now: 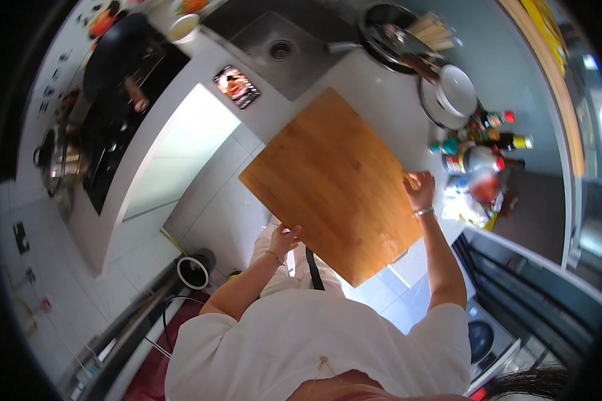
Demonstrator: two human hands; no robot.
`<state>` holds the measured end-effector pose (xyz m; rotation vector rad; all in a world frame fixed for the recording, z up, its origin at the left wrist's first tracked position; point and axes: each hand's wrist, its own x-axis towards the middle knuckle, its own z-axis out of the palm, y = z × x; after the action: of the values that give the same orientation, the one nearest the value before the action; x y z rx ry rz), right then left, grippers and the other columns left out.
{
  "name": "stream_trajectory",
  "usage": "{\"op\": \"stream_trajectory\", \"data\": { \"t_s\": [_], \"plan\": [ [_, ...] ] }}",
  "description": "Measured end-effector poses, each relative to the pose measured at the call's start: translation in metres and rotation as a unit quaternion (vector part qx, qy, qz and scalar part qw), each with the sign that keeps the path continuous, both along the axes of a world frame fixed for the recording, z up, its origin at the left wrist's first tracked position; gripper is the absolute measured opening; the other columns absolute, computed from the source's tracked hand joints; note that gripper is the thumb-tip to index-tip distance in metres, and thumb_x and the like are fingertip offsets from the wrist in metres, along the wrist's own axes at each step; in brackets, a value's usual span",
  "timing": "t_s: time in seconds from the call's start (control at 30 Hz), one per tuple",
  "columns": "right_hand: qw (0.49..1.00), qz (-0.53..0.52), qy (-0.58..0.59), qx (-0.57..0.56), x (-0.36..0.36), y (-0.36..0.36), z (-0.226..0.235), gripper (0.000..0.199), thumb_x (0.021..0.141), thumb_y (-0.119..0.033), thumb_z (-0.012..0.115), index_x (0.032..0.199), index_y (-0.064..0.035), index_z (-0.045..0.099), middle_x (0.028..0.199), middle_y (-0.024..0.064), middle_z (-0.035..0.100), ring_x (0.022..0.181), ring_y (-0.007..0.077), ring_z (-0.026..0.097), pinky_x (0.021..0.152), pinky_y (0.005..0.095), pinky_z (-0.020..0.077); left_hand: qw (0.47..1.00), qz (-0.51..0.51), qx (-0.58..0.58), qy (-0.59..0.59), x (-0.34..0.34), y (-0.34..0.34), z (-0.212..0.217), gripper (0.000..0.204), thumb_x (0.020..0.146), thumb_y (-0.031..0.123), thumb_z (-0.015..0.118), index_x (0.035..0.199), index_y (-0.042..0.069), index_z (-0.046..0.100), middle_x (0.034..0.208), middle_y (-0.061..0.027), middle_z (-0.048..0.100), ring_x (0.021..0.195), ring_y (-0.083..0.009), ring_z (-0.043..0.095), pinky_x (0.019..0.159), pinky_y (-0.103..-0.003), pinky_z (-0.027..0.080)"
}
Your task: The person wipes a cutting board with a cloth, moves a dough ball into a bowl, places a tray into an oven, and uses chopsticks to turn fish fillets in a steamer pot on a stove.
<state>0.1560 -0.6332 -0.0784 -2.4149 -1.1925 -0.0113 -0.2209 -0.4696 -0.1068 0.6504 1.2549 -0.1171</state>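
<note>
I hold a large wooden cutting board [334, 180] flat in front of me, above the white counter [381, 100] and the floor. My left hand [284, 237] grips its near left edge. My right hand [420, 189] grips its right edge, with a bracelet on the wrist. The board's top is bare. It hides part of the counter edge beneath it.
A steel sink [277, 47] lies beyond the board. Pans and a white plate [455, 90] sit at the back right, with several bottles [488, 137] beside them. A phone [236, 85] lies on the counter. A black pan [114, 53] rests on the stove at left.
</note>
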Motion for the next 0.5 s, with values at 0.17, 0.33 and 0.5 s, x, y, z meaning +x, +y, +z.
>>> {"op": "stream_trajectory", "data": {
  "t_s": [0.17, 0.33, 0.5],
  "plan": [
    [0.988, -0.127, 0.006, 0.089, -0.035, -0.010, 0.023, 0.033, 0.066, -0.016, 0.071, 0.097, -0.0111, 0.062, 0.094, 0.0105, 0.056, 0.092, 0.0271, 0.051, 0.081, 0.0379, 0.0411, 1.000, 0.004, -0.021, -0.009, -0.004, 0.000, -0.005, 0.039, 0.079, 0.031, 0.067, 0.106, 0.014, 0.045, 0.099, -0.0031, 0.058, 0.085, -0.0234, 0.059, 0.073, -0.037, 0.049],
    [0.929, -0.351, 0.018, 0.113, -0.045, -0.087, 0.020, 0.040, 0.067, -0.011, 0.069, 0.106, -0.0109, 0.057, 0.105, 0.0115, 0.051, 0.093, 0.0275, 0.051, 0.075, 0.0349, 0.0465, 0.999, -0.033, -0.029, -0.005, 0.008, 0.005, 0.010, 0.040, 0.080, 0.033, 0.065, 0.111, 0.017, 0.045, 0.101, -0.0040, 0.058, 0.092, -0.0244, 0.058, 0.078, -0.039, 0.047],
    [0.895, -0.438, 0.004, 0.083, -0.010, -0.139, 0.013, 0.059, 0.069, -0.009, 0.066, 0.123, -0.0158, 0.045, 0.115, 0.0134, 0.046, 0.099, 0.0276, 0.050, 0.076, 0.0345, 0.0480, 0.999, -0.053, -0.008, -0.004, 0.026, 0.012, 0.006, 0.039, 0.081, 0.032, 0.064, 0.111, 0.016, 0.046, 0.101, -0.0038, 0.059, 0.091, -0.0245, 0.060, 0.078, -0.038, 0.047]
  ]
}}
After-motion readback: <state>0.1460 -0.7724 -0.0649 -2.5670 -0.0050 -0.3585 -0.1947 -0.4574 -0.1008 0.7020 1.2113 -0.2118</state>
